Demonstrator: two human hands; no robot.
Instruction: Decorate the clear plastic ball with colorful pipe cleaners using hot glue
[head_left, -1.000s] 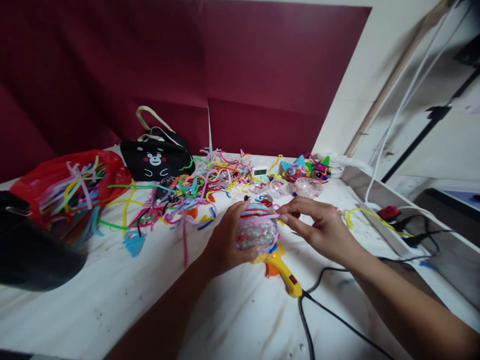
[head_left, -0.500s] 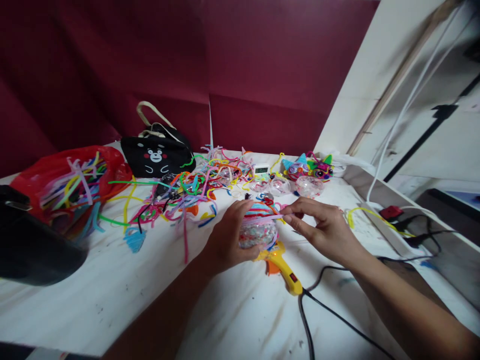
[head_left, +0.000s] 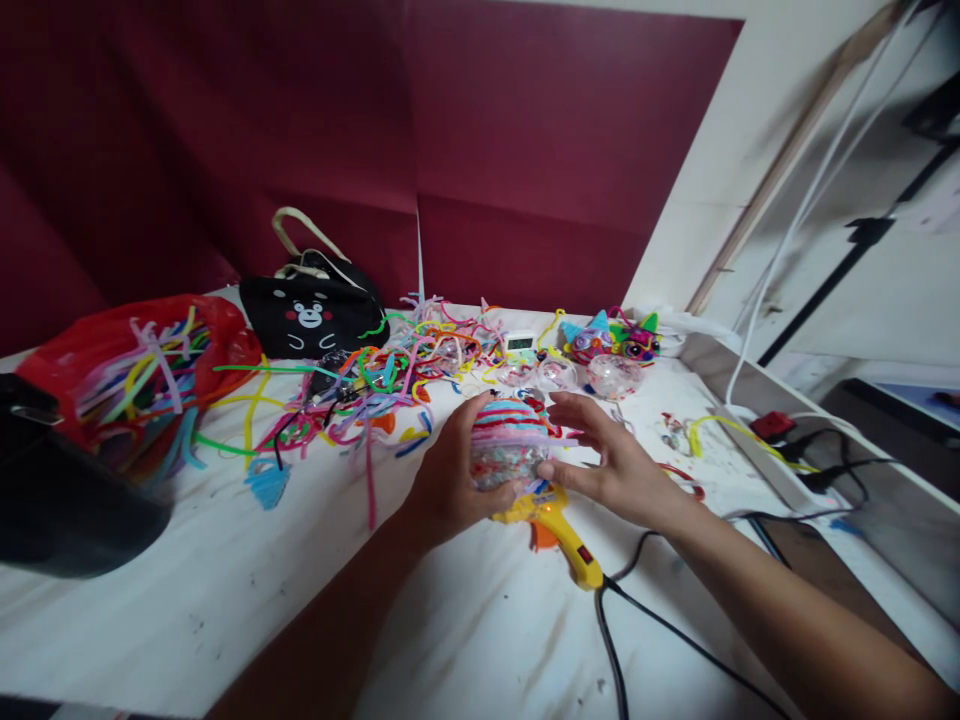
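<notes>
A ball [head_left: 510, 462] sits between my hands, its top covered in red, blue and white pipe-cleaner stripes and its lower part clear and glittery. Around its middle runs a lilac pipe cleaner [head_left: 564, 441], the end of which sticks out to the right. My left hand [head_left: 450, 465] wraps the ball's left side, thumb below. On the other side, my right hand [head_left: 611, 455] cups the ball, thumb against its lower right and fingertips by its upper edge. Just below the ball, a yellow glue gun [head_left: 566, 540] lies partly hidden.
Loose pipe cleaners [head_left: 405, 365] are heaped behind, near a red bag [head_left: 217, 335] of more and a black bear-face bag [head_left: 307, 315]. A black container [head_left: 82, 490] stands left. Clear balls [head_left: 615, 375] and finished figures [head_left: 589, 342] lie behind; a power strip [head_left: 772, 465] is at right.
My right hand has let go of the lilac pipe cleaner's end and spread its fingers, with the thumb now on the ball. The ball has shifted slightly left in view.
</notes>
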